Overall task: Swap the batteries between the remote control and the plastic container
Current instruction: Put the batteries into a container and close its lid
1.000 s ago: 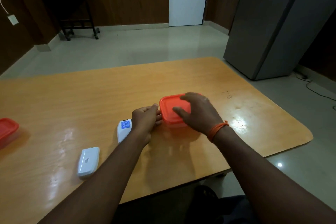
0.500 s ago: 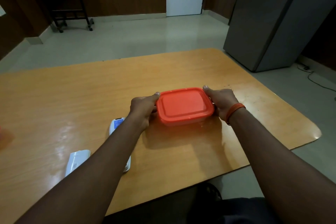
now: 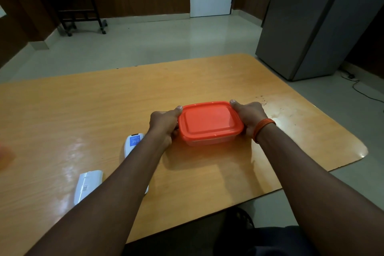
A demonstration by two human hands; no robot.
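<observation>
A clear plastic container with an orange lid sits on the wooden table, its lid closed. My left hand grips its left side with the thumb on the lid's rim. My right hand grips its right side the same way. A white remote control lies face down to the left, mostly hidden under my left forearm. A white battery cover lies nearer the front edge. What the container holds is hidden.
The table's rounded right corner and front edge are close to my arms. A grey cabinet stands on the floor at the right. A dark side table stands by the far wall.
My right hand slid from the top of the lid to the container's right side. Both hands now hold the container by its ends, and my view has shifted right.
</observation>
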